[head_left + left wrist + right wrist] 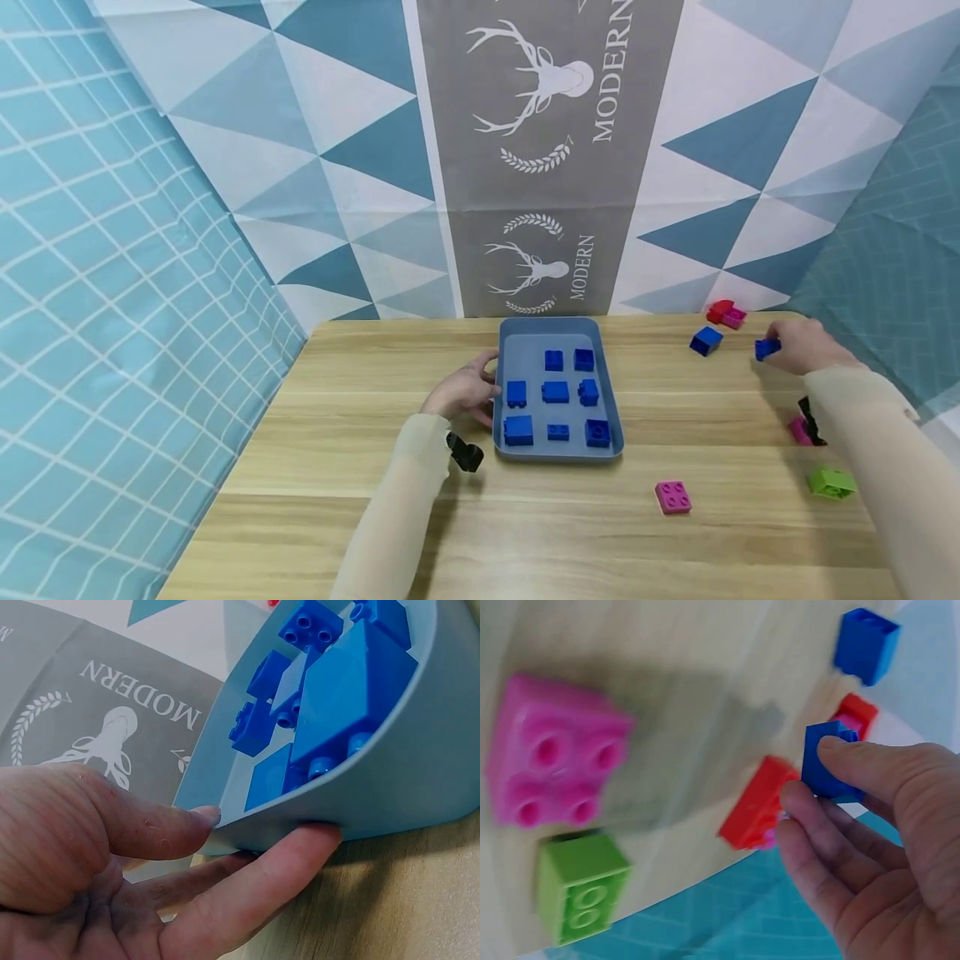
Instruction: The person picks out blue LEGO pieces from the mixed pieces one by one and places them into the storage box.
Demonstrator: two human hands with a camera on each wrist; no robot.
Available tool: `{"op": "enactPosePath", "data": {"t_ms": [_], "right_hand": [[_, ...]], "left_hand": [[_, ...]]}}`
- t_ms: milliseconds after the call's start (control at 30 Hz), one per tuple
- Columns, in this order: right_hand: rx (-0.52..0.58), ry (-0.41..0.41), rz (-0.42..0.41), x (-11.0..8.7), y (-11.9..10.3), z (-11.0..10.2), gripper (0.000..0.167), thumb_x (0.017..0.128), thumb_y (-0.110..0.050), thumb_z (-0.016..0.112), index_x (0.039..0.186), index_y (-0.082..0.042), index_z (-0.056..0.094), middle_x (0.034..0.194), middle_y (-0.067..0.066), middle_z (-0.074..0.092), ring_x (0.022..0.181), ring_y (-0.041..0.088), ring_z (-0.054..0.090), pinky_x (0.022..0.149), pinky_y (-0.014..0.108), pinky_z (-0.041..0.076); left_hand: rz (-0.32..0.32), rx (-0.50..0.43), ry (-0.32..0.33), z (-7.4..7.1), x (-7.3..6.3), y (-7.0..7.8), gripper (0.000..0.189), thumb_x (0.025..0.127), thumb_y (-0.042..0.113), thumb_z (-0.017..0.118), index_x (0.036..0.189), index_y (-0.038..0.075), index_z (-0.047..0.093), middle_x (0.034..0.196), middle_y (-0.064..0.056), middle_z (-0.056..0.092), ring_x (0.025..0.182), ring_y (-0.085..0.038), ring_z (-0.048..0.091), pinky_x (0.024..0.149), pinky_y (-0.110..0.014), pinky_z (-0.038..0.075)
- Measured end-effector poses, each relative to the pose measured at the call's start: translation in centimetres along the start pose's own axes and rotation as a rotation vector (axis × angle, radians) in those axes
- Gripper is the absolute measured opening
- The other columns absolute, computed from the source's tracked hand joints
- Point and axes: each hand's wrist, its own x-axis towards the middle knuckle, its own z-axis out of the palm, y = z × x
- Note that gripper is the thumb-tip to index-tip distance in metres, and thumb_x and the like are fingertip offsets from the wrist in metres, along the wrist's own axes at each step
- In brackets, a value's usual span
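Note:
A grey-blue tray [551, 327] stands at the back middle of the table with several blue building blocks [556, 392] spaced out inside it. At its left side, my left hand [467, 390] holds the tray's edge, thumb at the rim and fingers against the outer wall [420, 795]. Over the table's right side, my right hand [806, 346] pinches a blue building block [826, 766] between thumb and fingers. Another blue block [706, 341] lies to the left of that hand, and a red block [720, 311] and a pink block [733, 318] lie behind it.
Nearer the front lies a pink four-stud block [673, 497]. A green block [831, 483] sits by the right forearm, which partly hides another pink block [800, 431]. The right wrist view also shows a red block [759, 804]. Patterned cloth [525, 167] hangs behind the table.

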Motion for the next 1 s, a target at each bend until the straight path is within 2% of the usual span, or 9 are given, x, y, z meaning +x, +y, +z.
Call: {"op": "enactPosePath", "data": {"t_ms": [167, 333, 467, 600, 800, 1000], "right_hand": [[0.052, 0.059, -0.043, 0.8, -2.3, -1.0, 0.046, 0.089, -0.020, 0.074, 0.112, 0.016, 0.057, 0.093, 0.028, 0.061, 0.083, 0.040, 0.056, 0.063, 0.049, 0.058], [0.059, 0.159, -0.120, 1.7, -4.9, -1.3, 0.044, 0.089, -0.022, 0.075, 0.107, 0.015, 0.061, 0.092, 0.028, 0.065, 0.079, 0.036, 0.061, 0.066, 0.053, 0.058], [0.052, 0.188, -0.196, 3.0, -7.7, -1.2, 0.041, 0.091, -0.023, 0.072, 0.104, 0.015, 0.064, 0.092, 0.028, 0.068, 0.078, 0.034, 0.064, 0.072, 0.056, 0.058], [0.086, 0.169, -0.208, 4.3, -10.9, -1.0, 0.046, 0.092, -0.026, 0.071, 0.111, 0.015, 0.064, 0.099, 0.030, 0.068, 0.081, 0.034, 0.065, 0.076, 0.057, 0.058], [0.163, 0.090, -0.198, 5.5, -15.8, -0.3, 0.045, 0.091, -0.025, 0.074, 0.118, 0.010, 0.065, 0.110, 0.030, 0.067, 0.093, 0.038, 0.062, 0.088, 0.058, 0.058], [0.199, 0.077, -0.295, 6.1, -19.5, 0.9, 0.035, 0.089, -0.020, 0.077, 0.110, 0.007, 0.069, 0.105, 0.024, 0.070, 0.094, 0.035, 0.064, 0.087, 0.054, 0.059]], "left_hand": [[0.012, -0.024, -0.005, 0.0, 0.0, -0.2, 0.073, 0.101, -0.006, 0.050, 0.162, 0.025, 0.025, 0.153, -0.028, 0.040, 0.111, -0.041, 0.064, 0.066, -0.047, 0.066], [0.036, -0.033, -0.017, 0.2, 0.0, -0.4, 0.073, 0.101, -0.006, 0.050, 0.163, 0.023, 0.024, 0.151, -0.029, 0.042, 0.106, -0.039, 0.066, 0.065, -0.046, 0.066], [0.030, -0.036, -0.005, 0.1, -0.2, -0.5, 0.074, 0.100, -0.007, 0.051, 0.163, 0.024, 0.025, 0.153, -0.028, 0.041, 0.108, -0.040, 0.066, 0.064, -0.046, 0.066], [0.028, -0.035, -0.003, -0.1, -0.4, -0.6, 0.074, 0.101, -0.005, 0.051, 0.162, 0.025, 0.025, 0.154, -0.028, 0.040, 0.108, -0.040, 0.065, 0.065, -0.045, 0.066], [0.022, -0.011, 0.002, -0.2, -0.5, -0.7, 0.073, 0.101, -0.005, 0.051, 0.163, 0.025, 0.025, 0.153, -0.027, 0.042, 0.104, -0.040, 0.067, 0.065, -0.045, 0.067], [0.028, -0.005, -0.001, 0.1, -0.5, -0.4, 0.074, 0.101, -0.006, 0.049, 0.163, 0.024, 0.023, 0.153, -0.028, 0.041, 0.113, -0.042, 0.064, 0.065, -0.046, 0.066]]}}
